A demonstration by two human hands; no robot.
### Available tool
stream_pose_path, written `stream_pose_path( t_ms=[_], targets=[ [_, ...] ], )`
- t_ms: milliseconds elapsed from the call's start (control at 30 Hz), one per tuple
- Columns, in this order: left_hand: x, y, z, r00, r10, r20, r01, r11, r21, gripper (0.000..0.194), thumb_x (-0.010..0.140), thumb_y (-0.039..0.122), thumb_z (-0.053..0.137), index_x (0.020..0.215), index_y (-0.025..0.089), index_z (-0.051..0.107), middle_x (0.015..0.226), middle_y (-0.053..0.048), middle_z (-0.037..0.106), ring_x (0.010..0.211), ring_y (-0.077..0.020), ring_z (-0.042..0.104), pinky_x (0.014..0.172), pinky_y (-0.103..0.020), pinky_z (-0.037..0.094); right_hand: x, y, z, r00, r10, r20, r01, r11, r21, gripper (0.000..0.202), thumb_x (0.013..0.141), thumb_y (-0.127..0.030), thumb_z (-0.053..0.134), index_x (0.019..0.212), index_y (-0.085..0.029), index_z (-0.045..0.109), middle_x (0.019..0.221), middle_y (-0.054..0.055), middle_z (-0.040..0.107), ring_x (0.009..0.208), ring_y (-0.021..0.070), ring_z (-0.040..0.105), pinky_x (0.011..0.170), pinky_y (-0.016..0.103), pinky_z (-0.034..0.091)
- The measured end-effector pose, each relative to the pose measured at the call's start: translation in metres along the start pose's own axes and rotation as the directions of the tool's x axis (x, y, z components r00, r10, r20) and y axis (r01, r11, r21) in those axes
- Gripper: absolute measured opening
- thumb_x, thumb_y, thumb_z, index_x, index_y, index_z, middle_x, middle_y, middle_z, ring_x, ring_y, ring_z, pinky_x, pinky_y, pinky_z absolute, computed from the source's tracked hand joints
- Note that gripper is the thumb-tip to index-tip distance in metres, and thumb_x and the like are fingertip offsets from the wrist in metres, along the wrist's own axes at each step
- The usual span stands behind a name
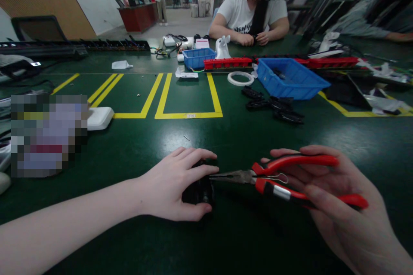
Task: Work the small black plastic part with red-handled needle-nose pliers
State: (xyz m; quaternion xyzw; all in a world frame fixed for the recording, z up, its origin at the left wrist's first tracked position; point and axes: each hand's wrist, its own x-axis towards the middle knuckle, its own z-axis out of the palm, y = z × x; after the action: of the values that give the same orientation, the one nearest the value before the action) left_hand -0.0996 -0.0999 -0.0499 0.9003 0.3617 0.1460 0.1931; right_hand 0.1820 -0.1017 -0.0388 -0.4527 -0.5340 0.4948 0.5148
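My left hand (pixel 176 182) is closed over a small black plastic part (pixel 204 191) on the green table, with the fingers along its far side and the thumb on the near side. Much of the part is hidden under the palm. In my right hand (pixel 348 206) are long-nose pliers (pixel 280 178) with red and black handles, the fingers on one handle and the thumb on the other. The pliers' narrow tips point left and reach the part's right side. Whether they grip anything there I cannot tell.
Several black parts (pixel 274 105) lie before a blue bin (pixel 290 79). A tape roll (pixel 240 78) sits beside it. A thin metal pin (pixel 186 138) lies beyond my left hand. At left are a white box (pixel 100 118) and a blurred-out object. A person (pixel 251 17) sits across the table.
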Motion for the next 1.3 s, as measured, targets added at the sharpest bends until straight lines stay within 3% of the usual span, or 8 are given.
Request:
stream_pose_path(
  t_ms=[133, 400, 533, 700, 967, 1133, 1233, 1300],
  targets=[
    [-0.001, 0.002, -0.001, 1.0, -0.024, 0.02, 0.024, 1.0, 0.002, 0.064, 0.077, 0.044, 0.072, 0.134, 0.02, 0.056, 0.148, -0.012, 0.047, 0.122, -0.0334, 0.053, 0.101, -0.051, 0.046, 0.003, -0.002, 0.001, 0.997, 0.066, -0.035, -0.065, 0.997, 0.041, 0.033, 0.074, -0.037, 0.078, 0.104, -0.033, 0.064, 0.111, 0.003, 0.074, 0.097, 0.0269, 0.073, 0.088, 0.046, 0.061],
    [-0.003, 0.002, -0.005, 0.996, -0.016, 0.093, 0.015, 1.0, 0.015, 0.076, 0.074, 0.045, 0.074, 0.142, 0.02, 0.049, 0.152, -0.011, 0.041, 0.123, -0.0354, 0.051, 0.102, -0.052, 0.046, 0.0, 0.004, -0.001, 0.994, 0.112, 0.004, -0.112, 0.992, 0.061, 0.034, 0.075, -0.04, 0.077, 0.106, -0.033, 0.064, 0.11, 0.004, 0.075, 0.097, 0.0281, 0.073, 0.087, 0.048, 0.061],
    [-0.003, -0.001, -0.006, 0.994, 0.031, 0.102, -0.03, 0.999, -0.013, 0.065, 0.079, 0.036, 0.071, 0.139, 0.02, 0.05, 0.149, -0.012, 0.045, 0.124, -0.033, 0.052, 0.103, -0.049, 0.046, -0.001, 0.001, 0.001, 0.985, 0.17, -0.006, -0.169, 0.983, 0.076, 0.034, 0.075, -0.042, 0.076, 0.105, -0.032, 0.064, 0.111, 0.005, 0.075, 0.098, 0.0293, 0.073, 0.082, 0.047, 0.062],
    [-0.002, -0.004, -0.007, 0.998, 0.017, 0.06, -0.012, 0.997, -0.079, 0.038, 0.092, 0.03, 0.06, 0.129, 0.018, 0.055, 0.129, -0.011, 0.058, 0.113, -0.0254, 0.057, 0.096, -0.04, 0.052, 0.002, 0.004, 0.0, 0.969, 0.247, -0.025, -0.244, 0.967, 0.074, 0.037, 0.076, -0.043, 0.075, 0.108, -0.029, 0.062, 0.116, 0.006, 0.073, 0.106, 0.0321, 0.07, 0.086, 0.048, 0.062],
    [-0.002, -0.005, -0.006, 1.0, 0.004, 0.029, 0.0, 0.992, -0.128, 0.054, 0.09, 0.031, 0.066, 0.138, 0.019, 0.045, 0.131, -0.012, 0.055, 0.116, -0.0254, 0.056, 0.098, -0.04, 0.052, 0.005, 0.005, -0.001, 0.956, 0.287, -0.062, -0.281, 0.956, 0.087, 0.037, 0.078, -0.043, 0.072, 0.11, -0.028, 0.062, 0.116, 0.006, 0.074, 0.107, 0.0298, 0.07, 0.09, 0.046, 0.06],
    [-0.003, -0.004, -0.005, 1.0, -0.006, 0.004, 0.006, 0.995, -0.104, 0.052, 0.09, 0.03, 0.065, 0.136, 0.019, 0.047, 0.13, -0.011, 0.056, 0.114, -0.0255, 0.057, 0.096, -0.041, 0.053, 0.009, 0.0, -0.005, 0.979, 0.166, -0.117, -0.16, 0.985, 0.062, 0.036, 0.077, -0.04, 0.074, 0.11, -0.03, 0.064, 0.118, 0.007, 0.073, 0.106, 0.0304, 0.07, 0.09, 0.046, 0.06],
    [-0.002, -0.003, -0.005, 1.0, -0.015, -0.001, 0.015, 0.995, -0.096, 0.043, 0.091, 0.031, 0.063, 0.131, 0.018, 0.052, 0.124, -0.01, 0.058, 0.109, -0.0239, 0.059, 0.093, -0.039, 0.053, 0.005, -0.003, -0.004, 0.99, -0.028, -0.137, 0.022, 0.999, -0.045, 0.039, 0.073, -0.03, 0.078, 0.109, -0.032, 0.063, 0.115, 0.005, 0.073, 0.108, 0.0287, 0.07, 0.092, 0.043, 0.06],
    [-0.002, -0.004, -0.004, 1.0, -0.013, -0.008, 0.013, 0.997, -0.073, 0.039, 0.092, 0.033, 0.062, 0.127, 0.017, 0.055, 0.121, -0.01, 0.059, 0.107, -0.0236, 0.059, 0.092, -0.038, 0.053, -0.002, -0.003, -0.003, 0.98, -0.168, -0.105, 0.15, 0.975, -0.161, 0.048, 0.067, -0.023, 0.083, 0.109, -0.034, 0.063, 0.116, 0.004, 0.071, 0.111, 0.0301, 0.068, 0.097, 0.047, 0.058]
  ],
)
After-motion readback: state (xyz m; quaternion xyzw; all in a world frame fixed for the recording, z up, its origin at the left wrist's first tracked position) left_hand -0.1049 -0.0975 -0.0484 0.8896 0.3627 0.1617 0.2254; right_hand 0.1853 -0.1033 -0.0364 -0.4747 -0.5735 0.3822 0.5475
